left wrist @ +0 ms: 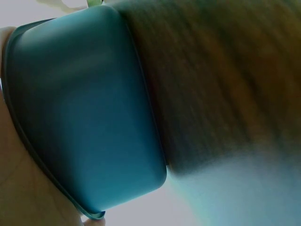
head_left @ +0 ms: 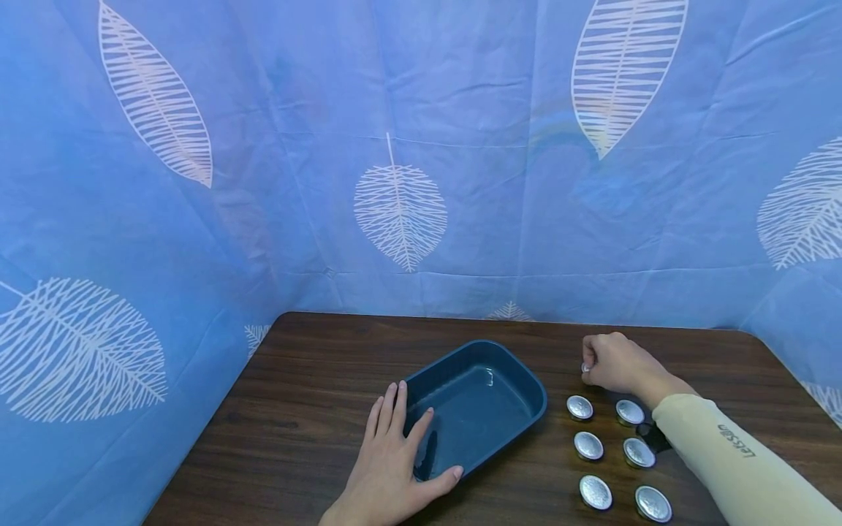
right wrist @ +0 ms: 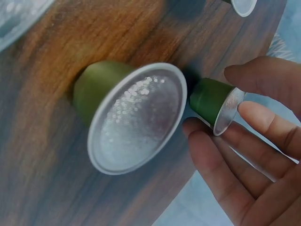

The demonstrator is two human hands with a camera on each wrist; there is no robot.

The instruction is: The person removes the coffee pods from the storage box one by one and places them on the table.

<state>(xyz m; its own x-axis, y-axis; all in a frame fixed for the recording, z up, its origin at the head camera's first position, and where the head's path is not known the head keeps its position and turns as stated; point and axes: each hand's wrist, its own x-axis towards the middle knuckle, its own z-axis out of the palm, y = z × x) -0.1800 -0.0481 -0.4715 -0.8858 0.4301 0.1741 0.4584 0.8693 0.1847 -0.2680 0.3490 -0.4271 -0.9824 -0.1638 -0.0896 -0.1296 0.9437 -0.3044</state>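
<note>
A dark blue tray (head_left: pixel 490 409) lies at an angle on the table. My left hand (head_left: pixel 388 464) rests at its near left corner, fingers spread and mostly straight along the rim, thumb on the near edge. In the left wrist view the tray's outer wall (left wrist: pixel 94 108) fills much of the picture. At the far right my right hand (head_left: pixel 618 361) has thumb and fingers curled round a green coffee capsule (right wrist: pixel 214 104) with a silver lid, which stands lid up. Nearer the wrist, another green coffee capsule (right wrist: pixel 136 117) stands on the wood.
Several silver-lidded capsules (head_left: pixel 588 446) stand lid up in two columns right of the tray, the right column partly under the right forearm. The brown wooden table (head_left: pixel 289 416) meets a blue leaf-patterned cloth (head_left: pixel 473 219) behind and at the sides.
</note>
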